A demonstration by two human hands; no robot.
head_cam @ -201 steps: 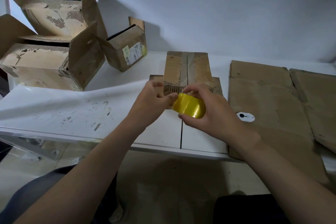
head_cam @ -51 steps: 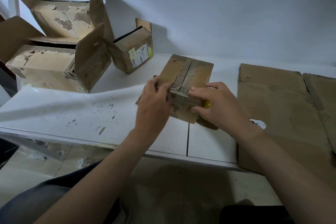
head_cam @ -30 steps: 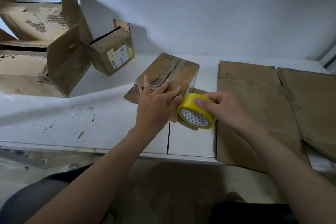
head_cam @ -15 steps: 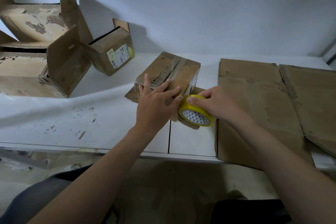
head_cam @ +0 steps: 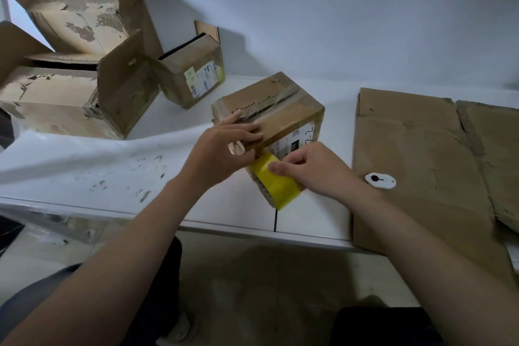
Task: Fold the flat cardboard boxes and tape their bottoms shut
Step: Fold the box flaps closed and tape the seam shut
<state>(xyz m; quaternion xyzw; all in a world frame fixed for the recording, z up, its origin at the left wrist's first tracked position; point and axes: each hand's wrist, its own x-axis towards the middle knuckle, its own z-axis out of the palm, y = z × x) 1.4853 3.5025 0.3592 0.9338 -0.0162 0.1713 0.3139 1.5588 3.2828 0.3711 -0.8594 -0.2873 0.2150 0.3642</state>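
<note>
Pressing the corrugated box [head_cam: 283, 112], left hand [head_cam: 224, 146] lies flat; right hand [head_cam: 311, 168] clamps its grip on yellow tape roll [head_cam: 276, 187].

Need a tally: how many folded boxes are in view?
4: back-left box, front-left box before it, labelled box beside them, centre box being taped. None looks hidden.

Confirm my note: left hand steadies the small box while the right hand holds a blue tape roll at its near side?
Colour is wrong: the head view shows a yellow tape roll. The left hand does steady the small box; the right hand holds the roll at its near side.
</note>
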